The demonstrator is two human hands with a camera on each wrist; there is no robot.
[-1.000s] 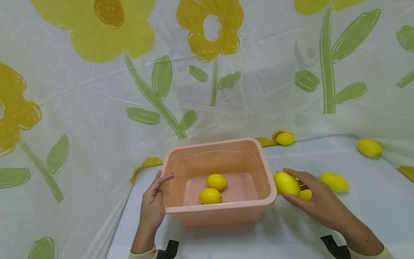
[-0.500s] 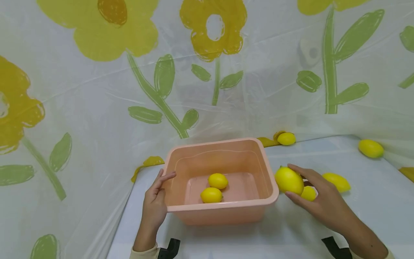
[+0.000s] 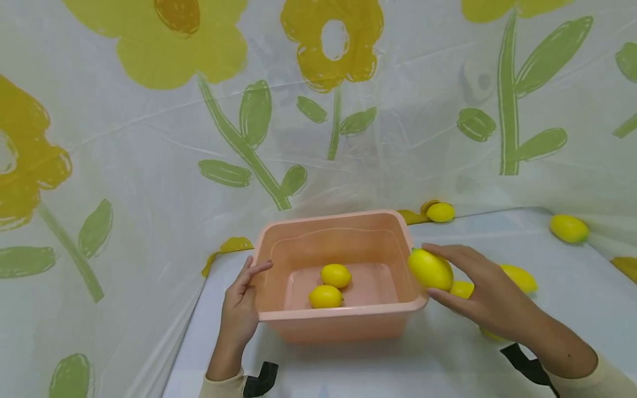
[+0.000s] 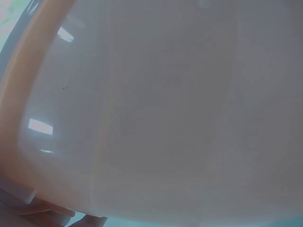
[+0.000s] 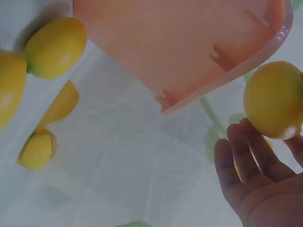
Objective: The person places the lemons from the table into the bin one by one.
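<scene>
My left hand grips the left rim of a pink plastic basin, one finger reaching over its edge. The basin wall fills the left wrist view. Two yellow lemons lie together on the basin floor. Between thumb and fingertips, my right hand pinches another lemon at the basin's right rim. The right wrist view has this lemon at the right, off the table, beside the spread fingers of the hand. Part of the lemon is cut off there by the frame edge.
More lemons lie on the white table: one behind the right hand, one by its thumb, one partly hidden under the wrist. Others sit at the far edge and far right. A flowered curtain hangs behind.
My right hand has moved the pinched lemon up and left, from beside the basin to its right rim. A lemon under the right wrist has come into view. The left hand keeps its hold.
</scene>
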